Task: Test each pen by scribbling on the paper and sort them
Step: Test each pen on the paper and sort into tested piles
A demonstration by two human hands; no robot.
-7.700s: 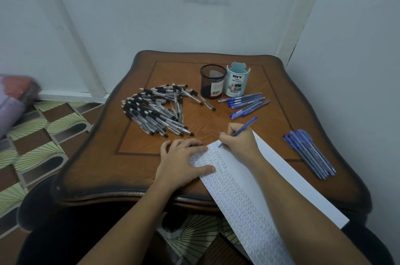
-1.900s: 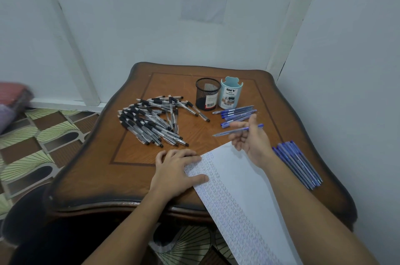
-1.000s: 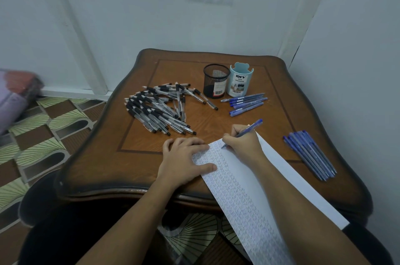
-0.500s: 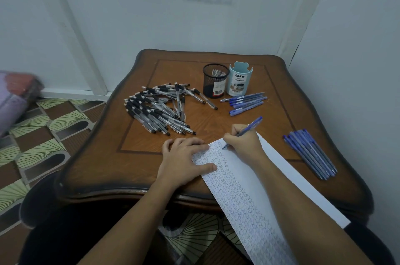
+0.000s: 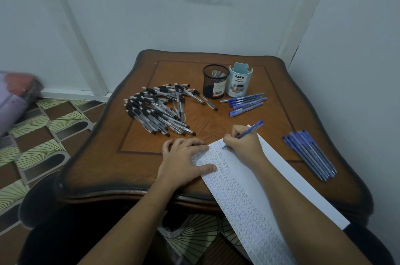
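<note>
Wooden table [image 5: 140,163], pen [image 5: 251,130] in right hand [image 5: 243,144], on paper [image 5: 238,189].

L hand [image 5: 184,160] lies palm down, fingers straight and a bit spread, thumb stretched out sideways; fingertips and thumb press on the paper [image 5: 238,189]. R hand [image 5: 243,144], just beside the L fingertips, is curled and pinches a pen [image 5: 252,129] btw thumb and fingers, tip down. L forearm [image 5: 134,217] and R forearm [image 5: 292,195] are bare and reach fwd.
</note>
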